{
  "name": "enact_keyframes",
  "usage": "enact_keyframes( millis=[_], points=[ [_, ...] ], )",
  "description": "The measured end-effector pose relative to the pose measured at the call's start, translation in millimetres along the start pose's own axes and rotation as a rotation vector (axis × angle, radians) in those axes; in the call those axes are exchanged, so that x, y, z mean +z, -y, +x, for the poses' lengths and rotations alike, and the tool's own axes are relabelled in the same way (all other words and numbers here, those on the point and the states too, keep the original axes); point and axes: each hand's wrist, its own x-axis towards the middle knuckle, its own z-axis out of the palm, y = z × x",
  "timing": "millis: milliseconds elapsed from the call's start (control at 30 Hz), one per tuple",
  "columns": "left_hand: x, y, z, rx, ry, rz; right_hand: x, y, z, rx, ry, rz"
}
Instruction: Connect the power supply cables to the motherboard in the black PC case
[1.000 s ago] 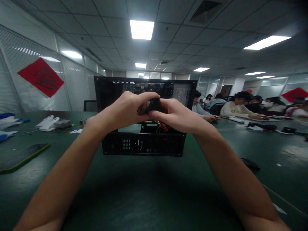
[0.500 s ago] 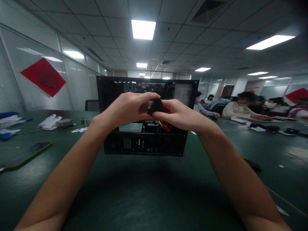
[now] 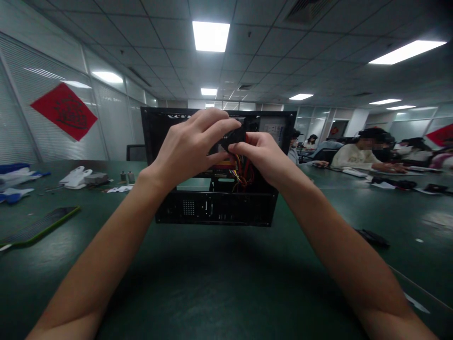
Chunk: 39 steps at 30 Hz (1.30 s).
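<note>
An open black computer case (image 3: 215, 208) stands on the dark green table (image 3: 212, 283) in front of me, its inside facing me. My left hand (image 3: 187, 148) and my right hand (image 3: 260, 158) meet in front of the case's upper part. Both pinch a black connector (image 3: 235, 138) from which red, yellow and black wires (image 3: 244, 174) hang down into the case. My fingers hide most of the connector.
A green-edged flat board (image 3: 38, 226) lies at the left, with white gloves (image 3: 74, 177) and small parts behind it. A small black object (image 3: 371, 237) lies at the right. Several people sit at the table's far right (image 3: 364, 153). A red paper square (image 3: 63, 111) hangs on the left wall.
Both hands have risen with the connector, from the case's middle to near its top edge. More of the wires now shows below them. The view has tilted slightly.
</note>
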Motion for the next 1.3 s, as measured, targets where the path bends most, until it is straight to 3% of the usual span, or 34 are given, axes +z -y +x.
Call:
enact_keyframes(
  millis=[300,533,767,1033,1300],
  points=[
    [28.8,24,-6,-0.023,-0.053,-0.228,-13,4,-3,-0.045,0.161,-0.131],
    [34.1,24,-8,0.024,-0.115,-0.224,-22,4,-2,-0.072,0.218,-0.193],
    [34.7,19,-6,0.036,-0.181,-0.232,-23,3,1,-0.148,0.085,-0.151],
    [35.9,19,-7,0.044,-0.106,-0.305,-31,0,2,-0.123,0.148,-0.138],
    [35.1,14,-7,0.040,-0.050,-0.325,-28,0,0,-0.148,0.062,-0.111]
  ],
)
